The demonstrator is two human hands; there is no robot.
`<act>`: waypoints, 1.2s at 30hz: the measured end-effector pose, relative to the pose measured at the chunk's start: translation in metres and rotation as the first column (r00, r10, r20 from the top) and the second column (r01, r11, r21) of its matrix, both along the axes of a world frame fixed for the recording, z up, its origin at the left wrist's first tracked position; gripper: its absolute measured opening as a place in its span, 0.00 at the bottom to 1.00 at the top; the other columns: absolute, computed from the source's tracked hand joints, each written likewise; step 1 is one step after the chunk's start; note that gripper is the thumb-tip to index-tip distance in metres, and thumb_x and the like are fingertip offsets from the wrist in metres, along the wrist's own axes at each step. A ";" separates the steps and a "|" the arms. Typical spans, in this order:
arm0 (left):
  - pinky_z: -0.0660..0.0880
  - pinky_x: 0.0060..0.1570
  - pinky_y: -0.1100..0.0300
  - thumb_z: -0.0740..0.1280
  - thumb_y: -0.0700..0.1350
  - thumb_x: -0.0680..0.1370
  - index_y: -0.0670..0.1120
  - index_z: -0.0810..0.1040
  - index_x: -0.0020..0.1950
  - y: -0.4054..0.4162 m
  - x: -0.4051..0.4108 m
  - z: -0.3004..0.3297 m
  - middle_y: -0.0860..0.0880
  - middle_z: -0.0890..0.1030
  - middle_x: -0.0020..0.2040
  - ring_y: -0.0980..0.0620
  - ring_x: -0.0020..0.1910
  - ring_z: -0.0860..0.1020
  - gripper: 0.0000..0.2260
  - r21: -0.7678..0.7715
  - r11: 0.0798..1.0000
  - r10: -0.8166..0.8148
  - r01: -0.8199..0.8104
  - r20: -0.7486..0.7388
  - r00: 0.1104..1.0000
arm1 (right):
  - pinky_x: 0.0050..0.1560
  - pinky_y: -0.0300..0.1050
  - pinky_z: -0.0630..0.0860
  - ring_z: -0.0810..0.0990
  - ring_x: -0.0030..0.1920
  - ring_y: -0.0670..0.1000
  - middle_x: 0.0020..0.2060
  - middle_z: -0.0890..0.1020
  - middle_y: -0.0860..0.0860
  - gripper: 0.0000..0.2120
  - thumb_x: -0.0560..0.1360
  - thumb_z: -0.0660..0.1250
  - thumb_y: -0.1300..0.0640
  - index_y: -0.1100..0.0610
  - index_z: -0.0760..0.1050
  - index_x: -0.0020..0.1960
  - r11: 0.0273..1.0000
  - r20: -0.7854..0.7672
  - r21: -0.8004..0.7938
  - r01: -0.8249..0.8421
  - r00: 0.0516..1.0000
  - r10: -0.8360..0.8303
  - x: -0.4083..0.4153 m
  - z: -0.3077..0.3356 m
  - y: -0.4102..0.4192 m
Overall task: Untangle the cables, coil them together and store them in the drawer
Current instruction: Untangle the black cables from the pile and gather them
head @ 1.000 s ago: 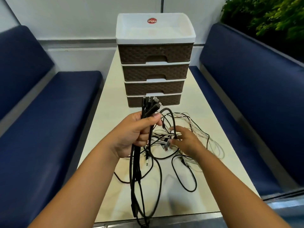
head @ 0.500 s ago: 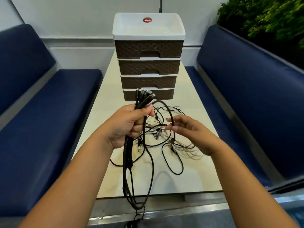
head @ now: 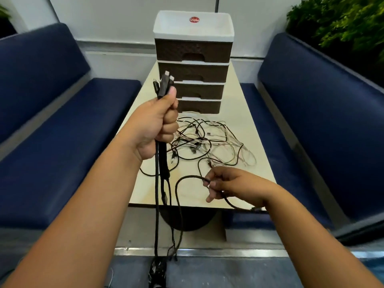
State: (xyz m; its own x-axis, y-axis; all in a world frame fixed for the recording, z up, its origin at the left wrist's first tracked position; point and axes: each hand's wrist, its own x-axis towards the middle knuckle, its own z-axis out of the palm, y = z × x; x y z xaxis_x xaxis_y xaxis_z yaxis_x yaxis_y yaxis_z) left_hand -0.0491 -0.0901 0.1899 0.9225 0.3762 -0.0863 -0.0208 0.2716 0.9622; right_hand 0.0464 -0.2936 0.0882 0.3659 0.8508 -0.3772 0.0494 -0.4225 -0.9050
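Black cords: a bundle of black cables (head: 161, 163) is gripped in the left hand (head: 154, 129), raised above the desk; the plugs stick up past the thumb, and the loose lengths hang straight down past the near edge of the desk towards the floor.
Left fingers: curled tight round the bundle, thumb pressed on top near the plugs.
Right hand (head: 230, 187): low, over the near right corner of the desk, pinching a single black cable (head: 187, 178) that arcs leftwards from the fingers and drops down beside the hanging bundle.
Right fingers: narrow, closed on that one cable; its other end trails out under the wrist towards the right.
Tangle (head: 209, 142): a loose heap of thin black and pale cables lies on the desk between the hands and the drawers, several small plugs showing in it; which cord joins which cannot be told.
Desk (head: 249, 125): pale cream top, narrow, running away from the viewer.
Drawer unit (head: 193, 59): brown woven-look fronts in a white frame, four drawers stacked, all pushed in, standing at the far end of the desk; a red oval label sits on the white top.
Benches (head: 62, 132): dark blue padded seats on both sides of the desk.
Plant (head: 342, 21): green leaves behind the right-hand bench.
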 end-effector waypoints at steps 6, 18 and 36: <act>0.50 0.21 0.66 0.62 0.55 0.81 0.53 0.60 0.32 -0.021 -0.008 0.002 0.55 0.56 0.24 0.58 0.21 0.53 0.20 -0.043 0.991 0.124 -0.125 -0.005 0.992 | 0.56 0.49 0.76 0.84 0.47 0.51 0.43 0.86 0.55 0.03 0.74 0.67 0.60 0.53 0.76 0.45 0.941 0.122 -0.294 -0.168 0.970 0.212 -0.013 -0.055 0.003; 0.48 0.23 0.65 0.61 0.54 0.82 0.52 0.56 0.30 -0.031 -0.020 0.011 0.55 0.55 0.23 0.57 0.21 0.52 0.23 -0.072 0.994 0.081 -0.078 0.037 0.996 | 0.64 0.46 0.73 0.77 0.60 0.48 0.61 0.77 0.49 0.28 0.72 0.72 0.42 0.49 0.70 0.69 0.919 0.340 -0.308 -0.246 0.873 0.348 -0.040 -0.045 0.000; 0.50 0.19 0.66 0.56 0.61 0.82 0.51 0.60 0.33 0.022 -0.004 0.024 0.55 0.54 0.26 0.59 0.22 0.52 0.22 -0.265 0.956 0.177 -0.124 0.189 0.966 | 0.49 0.47 0.76 0.81 0.38 0.53 0.27 0.77 0.45 0.14 0.81 0.59 0.46 0.49 0.69 0.39 0.948 0.090 0.319 0.010 0.995 -0.041 -0.086 -0.029 0.077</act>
State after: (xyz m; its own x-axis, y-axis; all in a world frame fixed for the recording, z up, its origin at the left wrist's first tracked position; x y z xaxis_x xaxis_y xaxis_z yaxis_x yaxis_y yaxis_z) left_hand -0.0527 -0.0683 0.2138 0.8642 0.5031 -0.0072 -0.2726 0.4802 0.8337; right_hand -0.0393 -0.2167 0.0591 0.4100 0.9107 -0.0513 0.1334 -0.1156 -0.9843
